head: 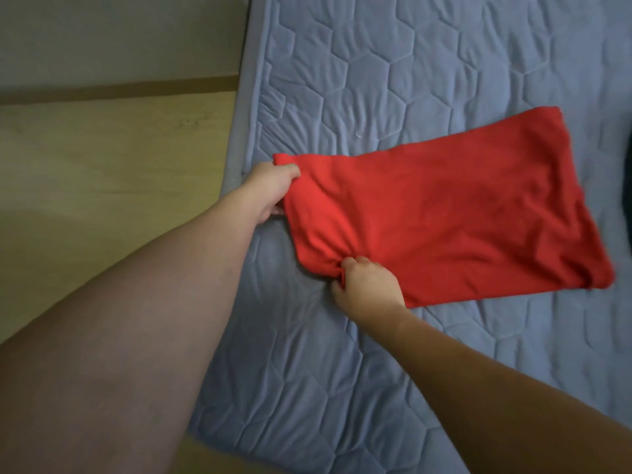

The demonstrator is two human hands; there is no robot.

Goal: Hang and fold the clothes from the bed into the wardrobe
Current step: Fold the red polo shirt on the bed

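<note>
both of our hands are holding the red garment [441, 213] at its near end: our left hand [270, 191] grips the far corner by the mattress edge, thumb on top and fingers tucked under the cloth, and our right hand [367, 285] pinches the near corner into a small bunch of gathered fabric. the garment lies on the bed [393, 73], already folded into a long strip, its far end flat on the blue quilted cover and well apart from our hands. a dark shape [627, 172] shows at the right border, too cut off to name.

we judge the step in hand to be the next fold, bringing the held end over toward the far end. a few things could spoil it. our right pinch is bunched, so the layers under it may slip apart and the edge will land crooked. our left corner sits just beside the mattress edge, so slack there could let the cloth slide off toward the floor [113, 159]. lifting one hand quicker than the other would skew the strip, and the soft fabric will keep any wrinkle we trap under the fold.
</note>
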